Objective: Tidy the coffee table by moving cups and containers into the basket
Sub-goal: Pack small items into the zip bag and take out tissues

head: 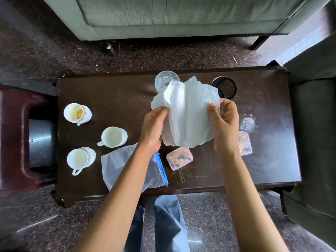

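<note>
Grey sofa along the far side, beyond the table. Dark armchair off the right end. Dark wood table fills the middle. Maroon stool with a steel vessel under it sits off the left end.

White paper towel is held up over the table's centre, crumpled and spread. Left hand grip pinched on its left edge, right hand grip pinched on its right edge. Both grips clenched on the paper towel.

Clear zip bag with a blue seal strip lies flat at the near edge, left of centre, partly under the left forearm.

Three white cups sit in the left part of the table, apart from one another: stained cup farthest back with yellow residue inside, plain cup toward the centre, handle to the left, near cup nearest the left near corner, handle pointing to the near edge.

Black mesh holder near the far edge, right of centre, partly behind the towel. Clear glass near the far edge at centre, partly behind the towel. Small glass right of the right hand.

Pink container just below the towel, near the centre, colourful contents. Second pink container just right of the right wrist.

Cannot tell which item is the basket.
</note>
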Motion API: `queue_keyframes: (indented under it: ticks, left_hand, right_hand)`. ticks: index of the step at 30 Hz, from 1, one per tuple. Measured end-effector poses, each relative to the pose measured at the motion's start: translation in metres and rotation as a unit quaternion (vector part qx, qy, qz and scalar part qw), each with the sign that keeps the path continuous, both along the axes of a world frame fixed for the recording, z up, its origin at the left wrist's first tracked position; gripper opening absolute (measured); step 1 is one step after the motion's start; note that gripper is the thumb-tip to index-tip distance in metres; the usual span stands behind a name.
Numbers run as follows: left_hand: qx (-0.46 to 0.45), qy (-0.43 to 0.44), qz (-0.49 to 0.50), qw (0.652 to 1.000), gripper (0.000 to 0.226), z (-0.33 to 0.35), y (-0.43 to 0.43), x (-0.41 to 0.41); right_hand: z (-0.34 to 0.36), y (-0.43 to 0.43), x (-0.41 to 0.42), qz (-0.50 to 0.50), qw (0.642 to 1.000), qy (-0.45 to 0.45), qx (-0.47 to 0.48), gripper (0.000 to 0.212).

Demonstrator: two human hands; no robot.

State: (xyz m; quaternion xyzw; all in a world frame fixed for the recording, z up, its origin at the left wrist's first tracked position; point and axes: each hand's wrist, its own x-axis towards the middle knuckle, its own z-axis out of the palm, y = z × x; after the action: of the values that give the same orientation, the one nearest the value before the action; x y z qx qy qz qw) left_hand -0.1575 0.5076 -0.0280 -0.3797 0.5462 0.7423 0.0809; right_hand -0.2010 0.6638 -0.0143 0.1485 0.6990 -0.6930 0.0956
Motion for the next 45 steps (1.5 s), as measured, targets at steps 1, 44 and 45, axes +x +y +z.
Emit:
queue_keyframes:
  ticks: [1,44,45]
  left_hand:
    - [0.001,0.002,0.002,1.000,0.017,-0.001,0.000,0.000]
    - [-0.208,0.120,-0.117,0.964,0.017,0.009,0.059,-0.136]
    - [-0.209,0.131,-0.106,0.963,0.017,0.008,0.063,-0.144]
  right_hand:
    - [0.001,0.000,0.002,0.008,1.000,0.025,0.016,0.021]
    - [0.004,0.051,-0.095,0.008,0.979,0.005,0.206,0.016]
    - [0.005,0.051,-0.100,-0.020,0.981,0.023,0.192,0.015]
